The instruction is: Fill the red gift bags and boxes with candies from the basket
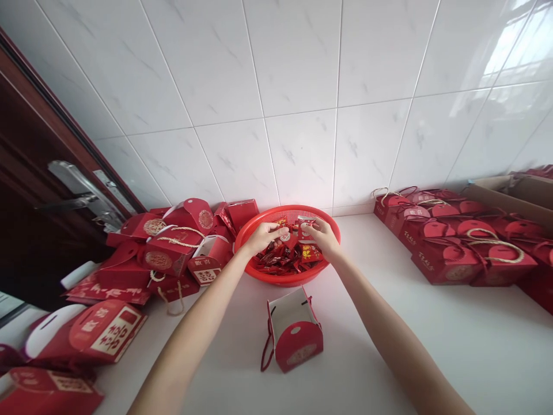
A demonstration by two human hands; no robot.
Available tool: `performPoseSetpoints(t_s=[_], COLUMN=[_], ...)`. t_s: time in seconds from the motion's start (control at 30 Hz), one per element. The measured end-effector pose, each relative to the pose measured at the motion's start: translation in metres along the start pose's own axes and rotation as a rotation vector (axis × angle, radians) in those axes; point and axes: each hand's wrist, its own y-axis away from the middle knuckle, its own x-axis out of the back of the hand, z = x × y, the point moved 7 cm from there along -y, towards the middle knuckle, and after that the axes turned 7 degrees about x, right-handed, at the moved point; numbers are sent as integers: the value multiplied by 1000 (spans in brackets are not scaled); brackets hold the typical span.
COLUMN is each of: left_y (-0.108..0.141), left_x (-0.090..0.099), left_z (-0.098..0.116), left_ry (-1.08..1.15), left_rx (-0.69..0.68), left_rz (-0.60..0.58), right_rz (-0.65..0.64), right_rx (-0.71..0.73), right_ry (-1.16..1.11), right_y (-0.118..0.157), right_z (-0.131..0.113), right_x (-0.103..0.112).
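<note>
Both of my hands are over a red plastic basket (283, 280) filled with small red and gold wrapped packets (280, 260). My left hand (266, 235) pinches a red packet (287, 237) near the basket's middle. In my right hand (320, 233) is another packet (306, 229), red with a pale top edge, held between thumb and fingers. Nearer to me, an open red gift box (299, 346) stands on the white table between my forearms, its pale inside showing and a dark red cord hanging at its left.
Red gift boxes (173, 253), some with rope handles, are piled at the left beside a dark door (26, 202). Rows of closed red boxes (449, 262) stand at the right, near a cardboard box (496, 193). A tiled wall rises behind the white table (367, 357).
</note>
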Motion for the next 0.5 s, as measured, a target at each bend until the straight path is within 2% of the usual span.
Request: performPoseSetpoints(t_s=[0.2, 0.37, 0.5], left_y=[-1, -6, -7], left_x=[-18, -18, -12], left_z=[28, 20, 10], left_ry=[13, 49, 25], left_rx=[-145, -127, -112], left_rz=[34, 108, 113], right_rz=[-21, -137, -111], right_rx=[-15, -15, 5], right_ry=[26, 0, 21], right_y=[1, 3, 3], right_z=[0, -1, -4], right_x=[0, -7, -7])
